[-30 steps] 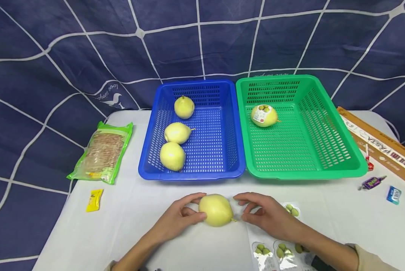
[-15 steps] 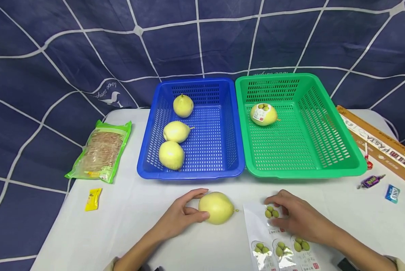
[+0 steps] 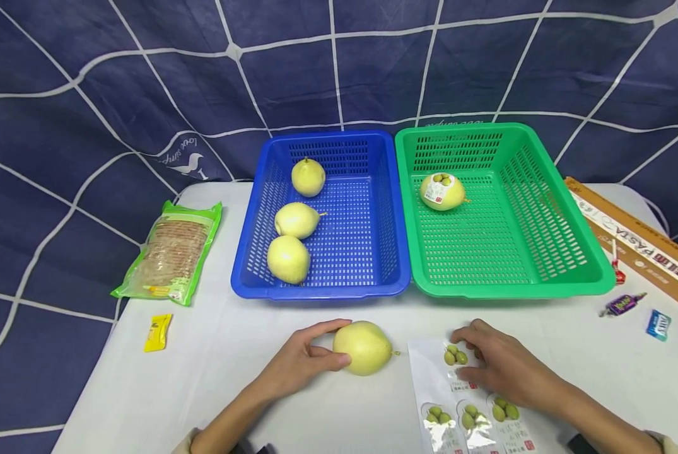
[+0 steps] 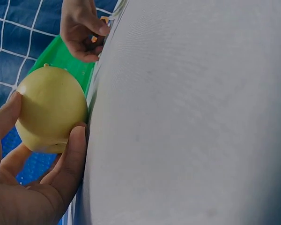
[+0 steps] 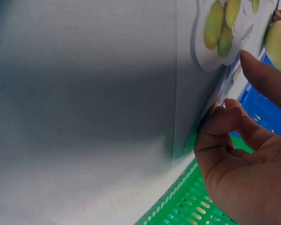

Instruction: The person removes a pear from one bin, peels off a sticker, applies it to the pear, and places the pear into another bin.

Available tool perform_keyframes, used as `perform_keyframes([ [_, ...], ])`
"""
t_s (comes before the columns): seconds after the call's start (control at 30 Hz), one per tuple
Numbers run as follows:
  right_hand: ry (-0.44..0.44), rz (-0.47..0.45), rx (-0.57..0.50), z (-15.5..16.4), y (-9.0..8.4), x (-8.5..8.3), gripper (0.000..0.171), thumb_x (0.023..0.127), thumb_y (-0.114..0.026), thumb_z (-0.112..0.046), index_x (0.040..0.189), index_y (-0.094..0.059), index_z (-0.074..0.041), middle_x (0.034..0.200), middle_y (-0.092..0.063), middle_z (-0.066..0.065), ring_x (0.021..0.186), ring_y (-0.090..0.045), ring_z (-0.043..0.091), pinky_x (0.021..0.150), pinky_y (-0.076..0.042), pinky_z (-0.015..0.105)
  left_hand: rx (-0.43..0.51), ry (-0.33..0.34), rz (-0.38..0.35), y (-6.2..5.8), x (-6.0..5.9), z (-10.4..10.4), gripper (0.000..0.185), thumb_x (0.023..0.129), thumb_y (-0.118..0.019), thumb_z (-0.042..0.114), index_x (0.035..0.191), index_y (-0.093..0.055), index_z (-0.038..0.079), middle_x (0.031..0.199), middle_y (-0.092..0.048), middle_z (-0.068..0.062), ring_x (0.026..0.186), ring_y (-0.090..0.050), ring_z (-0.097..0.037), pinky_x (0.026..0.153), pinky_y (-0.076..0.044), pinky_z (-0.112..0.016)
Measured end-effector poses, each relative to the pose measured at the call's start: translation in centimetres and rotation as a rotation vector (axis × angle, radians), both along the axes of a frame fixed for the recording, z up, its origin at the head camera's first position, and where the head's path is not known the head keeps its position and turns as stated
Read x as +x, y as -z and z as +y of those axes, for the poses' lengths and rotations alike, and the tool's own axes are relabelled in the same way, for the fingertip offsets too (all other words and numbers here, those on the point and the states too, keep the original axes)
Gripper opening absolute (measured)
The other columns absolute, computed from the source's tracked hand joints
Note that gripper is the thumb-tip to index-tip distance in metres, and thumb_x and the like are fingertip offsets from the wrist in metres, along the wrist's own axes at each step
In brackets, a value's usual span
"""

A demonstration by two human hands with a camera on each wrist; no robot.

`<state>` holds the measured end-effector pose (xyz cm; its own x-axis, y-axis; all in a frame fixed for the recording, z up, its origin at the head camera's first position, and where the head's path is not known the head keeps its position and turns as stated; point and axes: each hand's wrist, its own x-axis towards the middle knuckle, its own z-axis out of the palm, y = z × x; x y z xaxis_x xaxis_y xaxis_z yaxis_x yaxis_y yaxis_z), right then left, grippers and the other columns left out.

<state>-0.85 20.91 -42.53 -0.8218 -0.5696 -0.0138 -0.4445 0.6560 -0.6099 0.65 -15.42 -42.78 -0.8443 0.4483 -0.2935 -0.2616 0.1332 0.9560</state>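
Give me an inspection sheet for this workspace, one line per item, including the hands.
Surface: white cloth.
Job's things: loose pear; sticker sheet; blue basket with three pears; green basket with one stickered pear.
Clutter: green-edged packet and yellow packet at left; pasta box, lollipop, purple sweet and blue packet at right.
Hands: left hand holds the loose pear; right hand is at the sticker sheet, grip unclear.
Cables: nothing clearly seen.
Surroundings: dark blue, white-lined fabric behind.
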Motion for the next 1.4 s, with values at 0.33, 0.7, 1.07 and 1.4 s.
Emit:
perform_keyframes([
  [0.33,0.009,-0.048,0.021,-0.4,-0.07,0.14,0.044,0.075,-0.084,-0.009,0.108,-0.057,-0.019,0.092,-0.044,-0.013,0.081,-0.044,0.003,0.064,-0.041,0.023,-0.013,0.002,0.01,0.01,-0.12,-0.05,0.056,0.091,-0.073,0.019,0.143,-0.053,0.01,0.111,-0.07,-0.016,0.09,-0.071,-0.029,0.072,-0.054,-0.028],
  [0.7,0.015,-0.039,0.029,-0.45,-0.15,0.27,0.048,0.076,-0.084,-0.01,0.119,-0.061,-0.013,0.092,-0.045,-0.015,0.083,-0.044,0.002,0.065,-0.042,0.024,-0.014,-0.006,0.006,0.04,-0.23,0.02,0.056,0.091,-0.074,0.019,0.142,-0.054,0.011,0.127,-0.063,-0.015,0.092,-0.071,-0.027,0.074,-0.055,-0.03],
  [1.07,-0.026,0.042,-0.004,-0.37,0.19,0.29,0.048,0.074,-0.086,-0.007,0.116,-0.063,-0.013,0.092,-0.045,-0.015,0.08,-0.043,0.001,0.063,-0.041,0.021,-0.014,-0.019,0.0,0.1,-0.29,0.06,0.056,0.09,-0.074,0.018,0.142,-0.054,0.011,0.129,-0.061,-0.016,0.091,-0.071,-0.027,0.072,-0.055,-0.03],
  [1.4,-0.017,0.055,-0.072,-0.41,0.38,0.08,0.047,0.071,-0.085,0.0,0.103,-0.057,-0.02,0.092,-0.047,-0.014,0.078,-0.044,0.002,0.062,-0.041,0.02,-0.016,-0.022,-0.015,0.03,-0.34,0.13,0.056,0.09,-0.074,0.018,0.142,-0.054,0.011,0.127,-0.063,-0.016,0.091,-0.071,-0.027,0.072,-0.055,-0.03],
])
